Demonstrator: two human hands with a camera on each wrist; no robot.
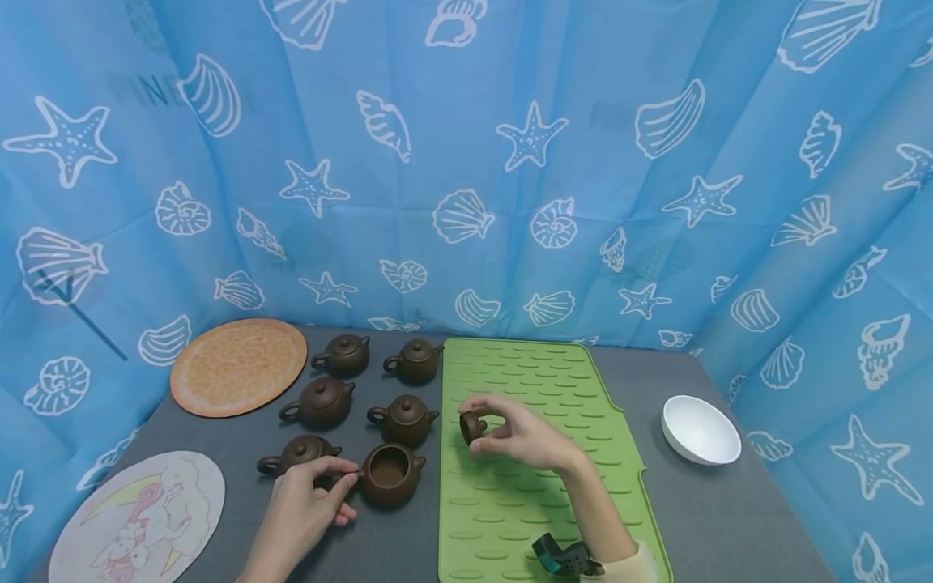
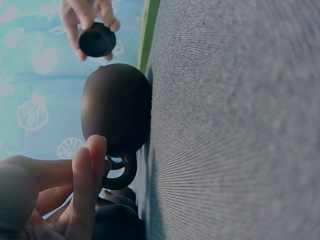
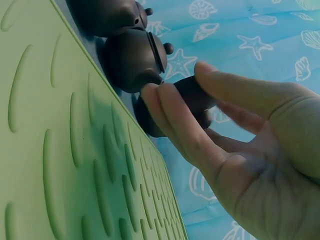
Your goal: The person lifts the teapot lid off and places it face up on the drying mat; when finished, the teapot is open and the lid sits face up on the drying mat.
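Note:
In the head view a brown teapot [image 1: 389, 478] stands without its lid on the grey cloth, its round opening facing up. My left hand [image 1: 309, 502] pinches its handle between thumb and fingers; the handle loop [image 2: 131, 172] shows in the left wrist view. Over the green mat my right hand [image 1: 521, 433] holds the small round teapot lid [image 1: 470, 427] by its edges, tipped sideways with its hollow underside toward the left. The right wrist view shows the lid [image 3: 192, 95] between thumb and fingers. Behind my left hand sits a lidded teapot [image 1: 302, 452].
More lidded teapots [image 1: 406, 421] stand in two columns left of the green ridged mat [image 1: 481, 518]. An orange round placemat [image 1: 240, 364] and a pale illustrated one [image 1: 146, 518] lie at the left. A white bowl [image 1: 701, 429] is at the right, before a blue shell-print curtain [image 1: 466, 162].

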